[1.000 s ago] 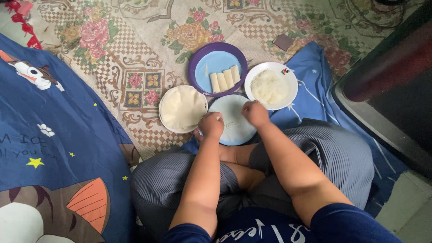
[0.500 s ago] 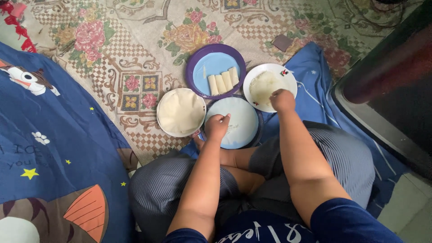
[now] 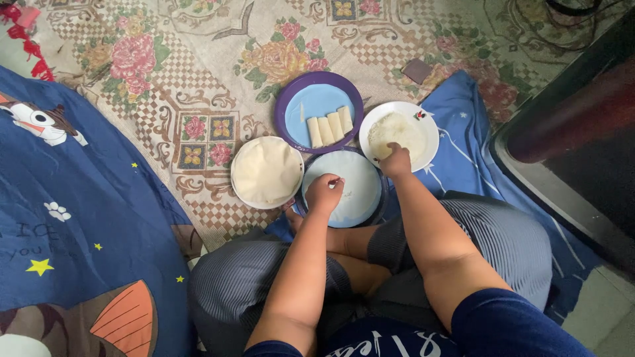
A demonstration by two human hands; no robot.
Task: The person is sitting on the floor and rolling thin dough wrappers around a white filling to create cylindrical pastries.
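Two hands work over four round plates on a floral mat. Our right hand (image 3: 397,160), fingers curled, pinches pale filling in the white plate (image 3: 427,127); our left hand (image 3: 324,193), loosely closed with a white scrap at its fingertips, rests on the light-blue plate (image 3: 360,192). Loose filling could spill onto our striped trousers (image 3: 503,231). We count three rolls (image 3: 329,126) on the purple-rimmed plate (image 3: 288,109) and one wrapper stack (image 3: 266,171).

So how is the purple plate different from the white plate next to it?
The purple plate has a purple rim and pale blue middle; the white plate is white all over. The purple plate holds four rolled-up wraps lying side by side; the white plate holds a loose whitish filling. No hand touches the purple plate, while the right hand dips into the white one. Both are round and sit on the floor mat.
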